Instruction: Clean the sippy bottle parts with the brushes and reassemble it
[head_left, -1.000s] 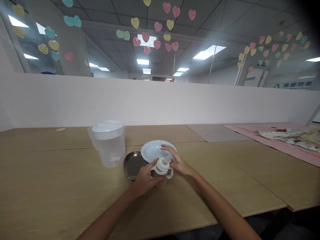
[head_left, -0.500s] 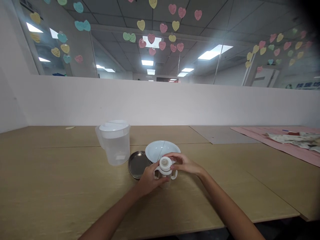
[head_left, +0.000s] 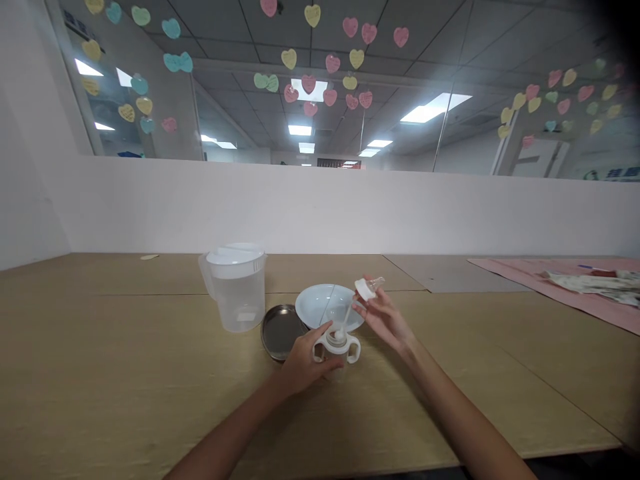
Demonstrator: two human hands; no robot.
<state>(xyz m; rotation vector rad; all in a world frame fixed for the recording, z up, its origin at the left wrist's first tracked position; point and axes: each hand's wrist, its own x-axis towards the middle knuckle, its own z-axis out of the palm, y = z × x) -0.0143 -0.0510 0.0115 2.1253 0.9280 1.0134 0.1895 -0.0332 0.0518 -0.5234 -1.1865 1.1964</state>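
- Left hand (head_left: 301, 363) grips the two-handled bottle (head_left: 337, 346), just near of the bowl (head_left: 307, 305); probably light, stiff, best held by its handles!
- Right hand (head_left: 390, 323) pinches the teat cap (head_left: 365, 289); soft-looking tip, firmer rim!

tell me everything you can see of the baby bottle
The baby bottle stands about upright on or just above the table, open-topped, its body clear-looking, with a white looped handle each side. A white stem rises from its mouth towards the raised nipple top. The left hand grips its left side.

No text is legible, even the blue lettering (head_left: 623, 174) at right
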